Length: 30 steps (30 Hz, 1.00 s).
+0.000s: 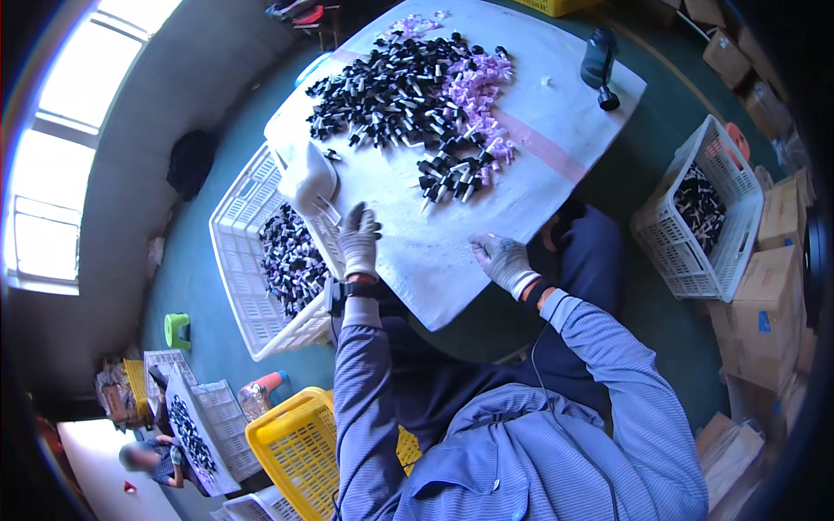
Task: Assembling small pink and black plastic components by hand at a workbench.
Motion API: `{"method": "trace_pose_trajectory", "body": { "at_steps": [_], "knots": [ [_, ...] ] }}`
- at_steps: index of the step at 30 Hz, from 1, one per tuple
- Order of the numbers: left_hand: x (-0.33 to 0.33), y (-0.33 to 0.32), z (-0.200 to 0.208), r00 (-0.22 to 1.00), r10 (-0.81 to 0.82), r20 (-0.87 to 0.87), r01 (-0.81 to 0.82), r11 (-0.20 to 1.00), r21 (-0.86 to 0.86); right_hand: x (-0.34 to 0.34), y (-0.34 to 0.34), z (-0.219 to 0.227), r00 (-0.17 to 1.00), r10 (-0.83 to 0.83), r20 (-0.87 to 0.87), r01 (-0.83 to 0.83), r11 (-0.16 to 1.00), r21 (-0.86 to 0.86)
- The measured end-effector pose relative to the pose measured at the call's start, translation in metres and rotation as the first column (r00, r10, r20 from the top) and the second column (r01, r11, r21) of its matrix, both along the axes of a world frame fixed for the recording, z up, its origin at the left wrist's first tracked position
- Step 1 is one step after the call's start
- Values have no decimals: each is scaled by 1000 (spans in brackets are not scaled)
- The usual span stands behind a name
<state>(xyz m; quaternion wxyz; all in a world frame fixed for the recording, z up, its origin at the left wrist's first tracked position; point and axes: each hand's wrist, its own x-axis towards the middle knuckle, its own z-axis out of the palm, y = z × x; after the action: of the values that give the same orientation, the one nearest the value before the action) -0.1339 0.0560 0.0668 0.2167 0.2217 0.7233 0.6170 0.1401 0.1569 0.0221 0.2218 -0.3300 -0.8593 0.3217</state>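
The white tabletop [521, 187] spreads ahead of my two gloved hands, tilted across my lap. Beyond my fingers lies a big heap of black caps [391, 87], with a smaller cluster of lilac caps [478, 87] along its right side. Just left of my left hand [358, 239] stands a white basket [239, 260] partly filled with dark pieces; another white basket [721, 174] sits well off to the right of my right hand [501, 259]. My left hand rests on the tabletop edge, fingers loosely curled, gripping nothing I can make out; my right hand lies on the surface, fingers bent, empty.
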Motion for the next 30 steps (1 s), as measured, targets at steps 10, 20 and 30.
{"method": "trace_pose_trajectory", "body": {
  "at_steps": [10,20,30],
  "knots": [
    [45,105,-29,697,-504,-510,157,802,-577,0,1,-3,998,19,60,-20,999,25],
    [65,40,-25,877,-306,-371,205,935,-288,-21,55,13,977,-90,194,158,913,-375],
    [143,-37,-60,964,-181,195,190,981,-27,-61,129,22,908,-73,412,97,995,-37]
  ]
}}
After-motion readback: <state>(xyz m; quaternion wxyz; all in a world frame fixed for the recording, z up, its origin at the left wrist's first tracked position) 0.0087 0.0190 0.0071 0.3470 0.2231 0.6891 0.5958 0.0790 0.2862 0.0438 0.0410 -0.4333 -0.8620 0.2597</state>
